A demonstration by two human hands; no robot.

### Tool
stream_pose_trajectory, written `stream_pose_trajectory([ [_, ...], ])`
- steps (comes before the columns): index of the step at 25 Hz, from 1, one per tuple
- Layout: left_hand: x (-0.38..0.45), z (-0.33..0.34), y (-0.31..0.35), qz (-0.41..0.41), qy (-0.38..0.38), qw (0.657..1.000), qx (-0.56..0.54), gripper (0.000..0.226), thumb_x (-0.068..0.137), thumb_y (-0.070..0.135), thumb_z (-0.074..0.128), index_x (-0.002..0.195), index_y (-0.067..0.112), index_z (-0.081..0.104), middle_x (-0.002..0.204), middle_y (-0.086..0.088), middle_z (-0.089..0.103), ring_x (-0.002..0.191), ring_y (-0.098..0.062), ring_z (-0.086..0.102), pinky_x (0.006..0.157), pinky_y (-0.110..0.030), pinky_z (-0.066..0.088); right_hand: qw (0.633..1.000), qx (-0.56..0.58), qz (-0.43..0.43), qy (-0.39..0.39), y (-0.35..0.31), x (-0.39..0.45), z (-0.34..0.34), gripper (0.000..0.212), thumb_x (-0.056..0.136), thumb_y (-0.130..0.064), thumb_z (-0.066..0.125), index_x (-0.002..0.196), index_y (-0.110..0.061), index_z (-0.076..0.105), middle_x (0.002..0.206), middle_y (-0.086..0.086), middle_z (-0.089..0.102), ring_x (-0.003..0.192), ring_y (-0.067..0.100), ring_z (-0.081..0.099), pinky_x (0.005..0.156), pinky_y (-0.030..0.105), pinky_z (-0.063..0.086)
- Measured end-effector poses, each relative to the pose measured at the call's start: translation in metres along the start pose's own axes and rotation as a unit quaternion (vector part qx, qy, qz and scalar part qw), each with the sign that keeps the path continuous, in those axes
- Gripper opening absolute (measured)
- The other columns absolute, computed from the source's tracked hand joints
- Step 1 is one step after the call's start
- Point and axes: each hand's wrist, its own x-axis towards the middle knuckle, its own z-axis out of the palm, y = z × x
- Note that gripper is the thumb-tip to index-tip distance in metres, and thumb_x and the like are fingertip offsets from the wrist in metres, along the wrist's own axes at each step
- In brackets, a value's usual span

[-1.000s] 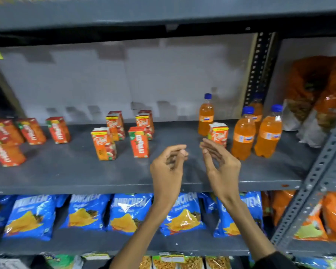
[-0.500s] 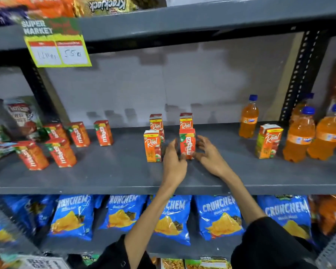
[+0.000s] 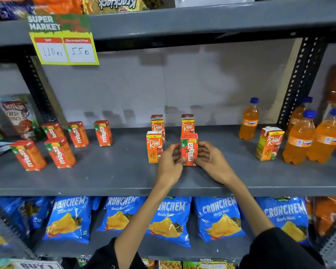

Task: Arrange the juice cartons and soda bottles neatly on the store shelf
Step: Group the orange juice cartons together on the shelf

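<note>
A red Maaza carton (image 3: 189, 147) stands upright mid-shelf on the grey shelf (image 3: 124, 177). My left hand (image 3: 170, 164) presses its left side and my right hand (image 3: 211, 162) its right side. Just left of it stands an orange Real carton (image 3: 154, 146), with two more Real cartons (image 3: 158, 125) (image 3: 187, 124) behind. Several Maaza cartons (image 3: 60, 152) stand loosely spread at the left. On the right, another Real carton (image 3: 269, 143) sits among several orange soda bottles (image 3: 299, 138), one bottle (image 3: 249, 119) apart further back.
Blue Crunchem chip bags (image 3: 169, 220) fill the shelf below. A yellow price card (image 3: 63, 39) hangs from the upper shelf. Tomato sauce pouches (image 3: 17, 115) lie at far left; a perforated upright (image 3: 303, 78) divides the shelf at right, with orange snack bags beyond.
Both hands went from hovering in the air to the shelf and closed around the Maaza carton. The view shifted left and closer.
</note>
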Motion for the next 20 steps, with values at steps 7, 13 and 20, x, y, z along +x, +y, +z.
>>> stream_pose_trajectory([
  [7,-0.056,-0.076,0.008,0.052,0.019,0.995,-0.078,0.042,0.089,-0.004,0.068,0.121,0.023,0.063,0.113,0.002,0.074,0.099,-0.01,0.073,0.081,-0.02,0.058,0.997,0.05,-0.053,-0.016,-0.038,-0.024,0.053,0.043,0.082,0.004,0.07,0.113,-0.023,0.058,0.104,-0.002,0.071,0.098,0.012,0.07,0.085,0.026,0.057],
  [13,-0.064,-0.186,-0.023,0.062,0.064,0.995,-0.048,0.045,0.089,-0.009,0.065,0.112,0.03,0.065,0.107,0.002,0.076,0.097,-0.009,0.072,0.08,-0.017,0.057,0.993,0.07,-0.061,-0.071,-0.063,-0.005,0.164,0.041,0.083,0.005,0.069,0.116,-0.016,0.057,0.107,0.003,0.07,0.1,0.013,0.069,0.088,0.026,0.057],
  [20,-0.014,-0.266,-0.07,0.044,0.081,0.996,-0.003,0.044,0.087,-0.015,0.06,0.121,0.013,0.063,0.103,0.0,0.072,0.091,-0.007,0.069,0.086,-0.022,0.056,0.995,0.075,-0.029,-0.066,-0.061,0.052,0.266,0.04,0.084,0.005,0.067,0.119,-0.01,0.054,0.105,0.0,0.069,0.096,0.01,0.068,0.082,0.018,0.054],
])
